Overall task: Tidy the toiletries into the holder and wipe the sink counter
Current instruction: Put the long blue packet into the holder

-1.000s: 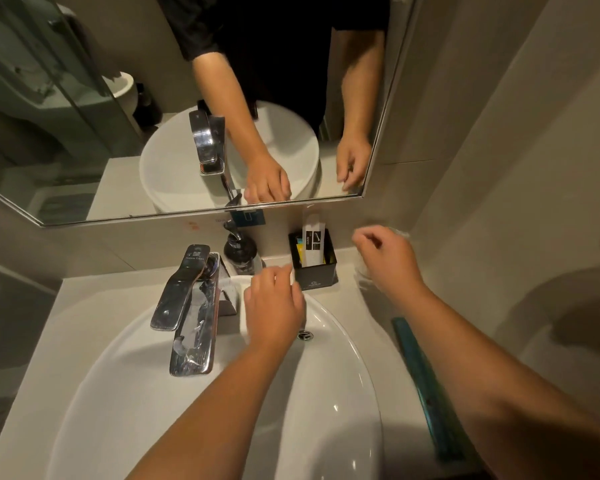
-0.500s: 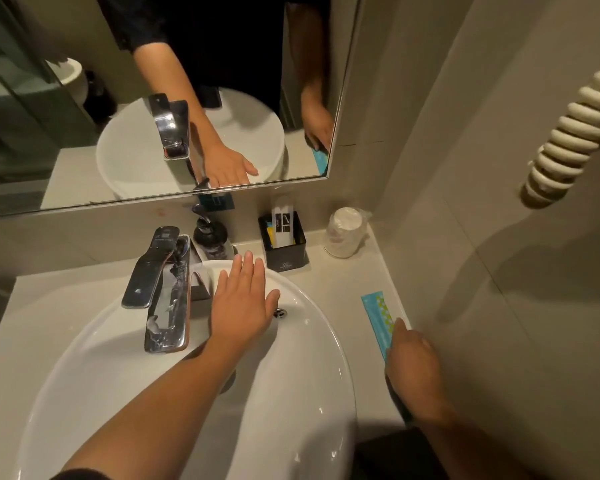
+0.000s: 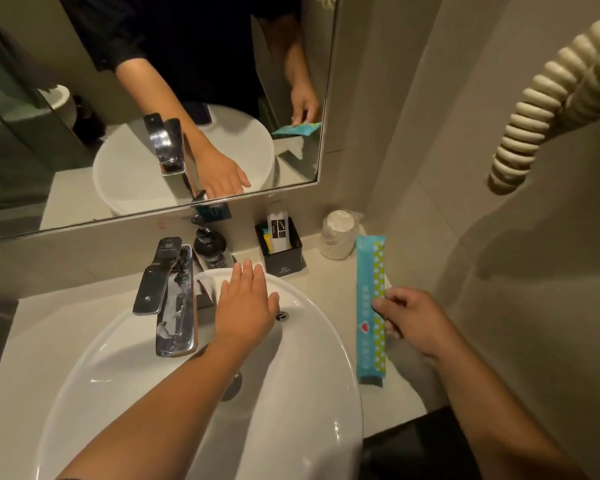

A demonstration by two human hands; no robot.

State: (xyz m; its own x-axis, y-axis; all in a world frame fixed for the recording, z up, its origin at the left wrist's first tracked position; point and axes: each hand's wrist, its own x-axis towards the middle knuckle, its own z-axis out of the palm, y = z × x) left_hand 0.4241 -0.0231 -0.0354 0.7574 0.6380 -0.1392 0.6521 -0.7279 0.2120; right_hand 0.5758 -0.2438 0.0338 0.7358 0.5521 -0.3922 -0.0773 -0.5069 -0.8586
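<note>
Tap (image 3: 168, 292) at far left, over the basin (image 3: 291, 393); soap pump bottle (image 3: 210, 249) behind it against the wall.

Left hand (image 3: 245, 304) is laid flat on the basin's back rim, fingers spread. Nothing is held in it.

Black holder (image 3: 284, 254) is set on the desk (image 3: 329, 282) just behind the basin rim, right of the pump bottle. A white sachet and a yellow one are already stood upright in it; free room is seen on its right side.

Wrapped cup (image 3: 338, 239) is placed just right of the holder, in the corner.

Long blue packet (image 3: 369, 306) is pinched near its middle by the right hand (image 3: 413, 322), thumb and fingertips closed on its right edge. Whether it is lifted clear of the desk cannot be told.

Step in hand, as judged: packet to holder. To be done well:
- The packet should be turned on end before insertion; flat, it will not fit.
- The grip is better shifted toward the upper end, so the lower end can be fed in first.
- The lower end should be aimed at the right-side gap, clear of the sachets.
- The cup should be cleared on the way across.
- The holder could be steadied by the free left hand.

No cloth is seen; wiping is not yet begun.
</note>
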